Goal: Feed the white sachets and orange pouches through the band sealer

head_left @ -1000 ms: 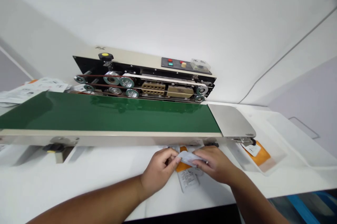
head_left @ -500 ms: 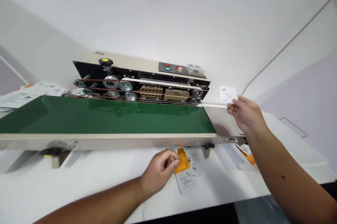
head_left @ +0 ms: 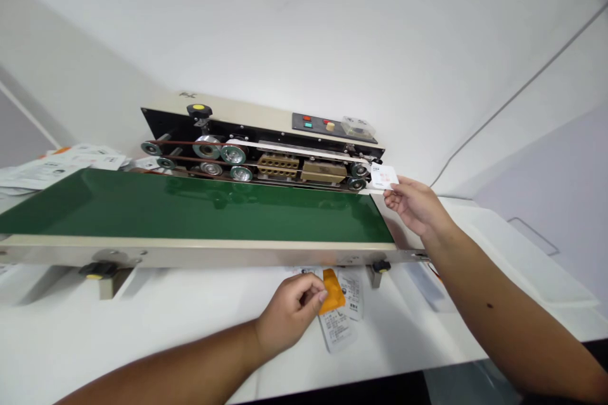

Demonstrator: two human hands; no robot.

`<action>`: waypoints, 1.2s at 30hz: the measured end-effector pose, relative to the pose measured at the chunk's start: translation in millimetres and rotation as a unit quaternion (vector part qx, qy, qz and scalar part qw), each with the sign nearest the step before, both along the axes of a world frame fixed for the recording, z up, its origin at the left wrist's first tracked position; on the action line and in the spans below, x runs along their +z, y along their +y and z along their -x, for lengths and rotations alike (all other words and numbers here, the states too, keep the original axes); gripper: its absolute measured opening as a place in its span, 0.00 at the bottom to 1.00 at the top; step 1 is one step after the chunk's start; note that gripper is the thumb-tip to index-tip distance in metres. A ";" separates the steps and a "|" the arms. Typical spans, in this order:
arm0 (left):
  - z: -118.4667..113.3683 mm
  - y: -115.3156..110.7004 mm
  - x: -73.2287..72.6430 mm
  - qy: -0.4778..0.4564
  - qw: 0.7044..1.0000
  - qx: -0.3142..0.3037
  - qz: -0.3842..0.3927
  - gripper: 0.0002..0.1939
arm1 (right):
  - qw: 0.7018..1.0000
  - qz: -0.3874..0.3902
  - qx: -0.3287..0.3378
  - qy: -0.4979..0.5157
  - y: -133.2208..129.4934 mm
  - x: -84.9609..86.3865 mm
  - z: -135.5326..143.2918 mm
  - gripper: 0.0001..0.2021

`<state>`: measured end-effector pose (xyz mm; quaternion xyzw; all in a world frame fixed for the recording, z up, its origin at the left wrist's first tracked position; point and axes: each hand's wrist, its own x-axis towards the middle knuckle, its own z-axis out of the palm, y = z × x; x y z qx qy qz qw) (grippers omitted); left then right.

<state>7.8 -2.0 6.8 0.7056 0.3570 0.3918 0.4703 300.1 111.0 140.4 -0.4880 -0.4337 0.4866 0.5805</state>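
My right hand (head_left: 412, 201) pinches a small white printed packet (head_left: 382, 177) by its lower right corner. The packet is at the right end of the band sealing machine (head_left: 266, 120), beside its end rollers (head_left: 357, 175). Lower down, in front of the conveyor, my left hand (head_left: 293, 307) is closed, thumb and fingertips at the left edge of an orange packet (head_left: 334, 292). That packet lies over several white printed packets (head_left: 339, 332) on the table.
A green conveyor belt (head_left: 199, 212) runs along the machine's front. More printed packets (head_left: 61, 167) are piled at the far left. Black knobs (head_left: 99, 270) stick out below the conveyor's front rail. A translucent bin (head_left: 422, 288) stands partly behind my right forearm.
My right hand has moved left with the white packet, bringing it to the machine's right end. My left hand stays by the orange packet. The view has shifted slightly.
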 end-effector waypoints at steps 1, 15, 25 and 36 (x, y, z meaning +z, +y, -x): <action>0.0 0.0 -0.1 0.000 1.000 -0.001 0.001 0.10 | 1.000 0.001 0.000 0.003 0.0 -1.0 -0.4 0.06; -0.1 1.3 -1.4 0.003 1.000 -0.007 0.010 0.11 | 0.997 -0.029 -0.062 -0.019 -4.7 -12.9 -14.0 0.08; -0.5 1.5 -2.3 0.008 1.000 -0.012 0.011 0.11 | 0.997 -0.004 -0.074 0.004 -1.0 -14.9 -9.8 0.06; -0.8 0.8 -1.1 0.008 1.000 -0.015 0.008 0.11 | 0.999 0.012 -0.029 0.032 -8.1 -14.4 -0.1 0.06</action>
